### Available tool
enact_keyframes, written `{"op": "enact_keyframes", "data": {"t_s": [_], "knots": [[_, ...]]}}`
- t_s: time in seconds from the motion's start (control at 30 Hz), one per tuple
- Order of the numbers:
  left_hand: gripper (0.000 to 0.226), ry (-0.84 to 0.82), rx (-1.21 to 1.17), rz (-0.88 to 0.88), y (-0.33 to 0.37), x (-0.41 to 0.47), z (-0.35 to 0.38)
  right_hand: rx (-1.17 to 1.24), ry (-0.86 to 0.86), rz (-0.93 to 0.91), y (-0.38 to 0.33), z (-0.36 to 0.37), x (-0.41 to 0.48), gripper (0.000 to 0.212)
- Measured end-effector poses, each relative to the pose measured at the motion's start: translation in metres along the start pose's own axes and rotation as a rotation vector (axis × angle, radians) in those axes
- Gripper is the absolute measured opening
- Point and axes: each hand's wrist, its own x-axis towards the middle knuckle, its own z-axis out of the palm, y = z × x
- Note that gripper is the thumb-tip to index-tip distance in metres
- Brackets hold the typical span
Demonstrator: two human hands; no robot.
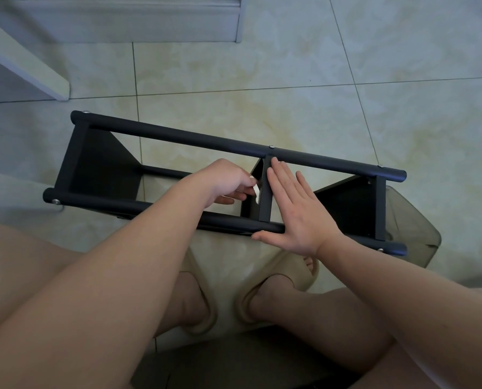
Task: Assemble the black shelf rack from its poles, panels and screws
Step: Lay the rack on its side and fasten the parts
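Nearest to me were my knees and my feet in beige slippers [258, 296] on the tiled floor [290, 80], and just beyond them lay the black shelf rack [105, 167], tipped on its side with its long axis running left to right across my front. My right hand [298, 217] lay flat and open, fingers straight, over the near pole [108, 202] and up along the edge of the middle panel [265, 197], bracing it. My left hand [228, 181] reached in between the two poles from the left side of that panel, fingers curled around a small white piece [255, 189]; I could not tell what it was. The panel stood crosswise between my hands, so the left was the working hand and the right the steadying one. A screw head [271, 147] showed on the far pole [192, 137] directly above the panel. I judged the joint in hand to be the panel's fixing, reached from the left, inside the frame. The rack's right end rested on a translucent grey object [413, 234].
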Motion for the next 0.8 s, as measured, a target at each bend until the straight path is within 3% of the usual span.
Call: {"op": "enact_keyframes", "data": {"t_s": [0.8], "knots": [[0.013,-0.059,0.053,-0.016,0.0003,-0.0035,0.0105,-0.007,-0.002,0.001,-0.001,-0.0026,-0.0001,0.117]]}}
